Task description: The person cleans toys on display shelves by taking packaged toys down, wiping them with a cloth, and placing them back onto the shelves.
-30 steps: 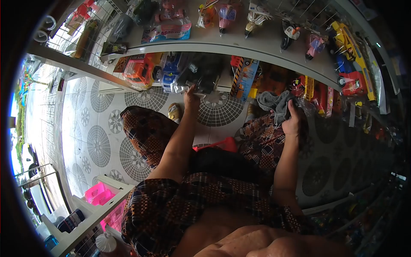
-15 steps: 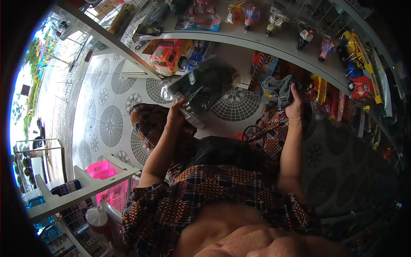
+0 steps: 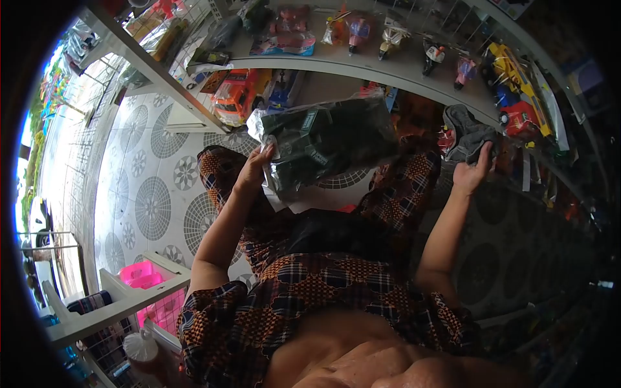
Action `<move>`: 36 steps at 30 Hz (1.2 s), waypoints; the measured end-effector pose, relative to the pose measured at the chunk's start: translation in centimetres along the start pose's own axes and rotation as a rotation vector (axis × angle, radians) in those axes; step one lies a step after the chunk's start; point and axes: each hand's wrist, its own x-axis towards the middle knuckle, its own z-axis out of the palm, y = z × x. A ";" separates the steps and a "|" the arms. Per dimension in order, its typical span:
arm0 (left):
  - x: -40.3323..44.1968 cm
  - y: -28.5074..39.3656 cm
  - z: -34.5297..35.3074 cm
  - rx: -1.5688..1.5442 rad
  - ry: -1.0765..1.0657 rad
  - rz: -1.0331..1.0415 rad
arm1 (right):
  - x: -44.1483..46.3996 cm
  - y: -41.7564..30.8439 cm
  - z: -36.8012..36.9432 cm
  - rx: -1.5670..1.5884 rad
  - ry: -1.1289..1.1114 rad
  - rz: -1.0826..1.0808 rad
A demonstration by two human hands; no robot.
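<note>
My left hand (image 3: 257, 165) is closed on the near left edge of a clear plastic bag. Inside the bag is a dark green toy (image 3: 323, 139), its exact kind hard to make out through the shiny wrap. The bag lies tilted above my knees, in front of the lower shelf. Off to the right, my right hand (image 3: 475, 173) grips a crumpled grey cloth (image 3: 467, 132), its thumb pressed over the fabric. The cloth is close to the shelf edge and apart from the bag.
A grey shelf (image 3: 362, 66) curves across the front, bearing several bagged toys. Beneath it stands an orange toy truck (image 3: 236, 97); a yellow and red toy truck (image 3: 517, 90) is at the right. Pink baskets (image 3: 143, 275) sit on a rack at lower left. Patterned tiles (image 3: 152, 200) cover the floor.
The bagged green toy has shifted right and turned to show more of its broad side. My right hand has carried the grey cloth to the right, away from my knee.
</note>
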 end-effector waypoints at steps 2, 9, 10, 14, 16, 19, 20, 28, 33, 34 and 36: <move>0.0 0.4 0.9 -0.060 -0.056 0.010 | 0.2 -1.2 -2.0 -0.028 0.105 -0.098; 2.7 1.3 0.6 -0.013 -0.014 0.065 | -2.1 -4.1 -1.8 -0.267 0.204 -0.250; 3.1 1.5 1.0 -0.016 -0.020 0.065 | -2.0 -4.7 -1.3 -0.149 0.152 -0.230; 6.7 0.4 2.3 -0.023 -0.181 0.005 | -1.2 -6.4 -0.9 -0.156 0.098 -0.257; 8.8 -0.7 5.8 -0.043 -0.257 -0.024 | -1.0 -6.4 -0.6 -0.211 0.134 -0.268; 8.9 0.0 13.0 -0.165 -0.369 -0.247 | -0.6 -6.1 -1.6 -0.419 0.110 -0.184; 9.9 -1.0 13.4 -0.161 -0.410 -0.229 | -0.6 -5.8 -1.4 -0.545 0.109 -0.168; 12.0 -5.0 12.8 -0.210 -0.488 -0.291 | -1.5 -2.0 6.5 -1.825 -0.275 -0.405; 11.7 -7.4 11.7 -0.284 -0.402 -0.238 | -5.1 6.2 12.2 -1.822 -0.850 -0.492; 12.8 -8.5 10.4 -0.186 -0.457 -0.183 | -6.0 7.4 12.1 -1.878 -0.904 -0.473; 13.6 -10.2 10.2 -0.131 -0.459 -0.186 | -7.1 7.6 11.5 -1.939 -0.959 -0.454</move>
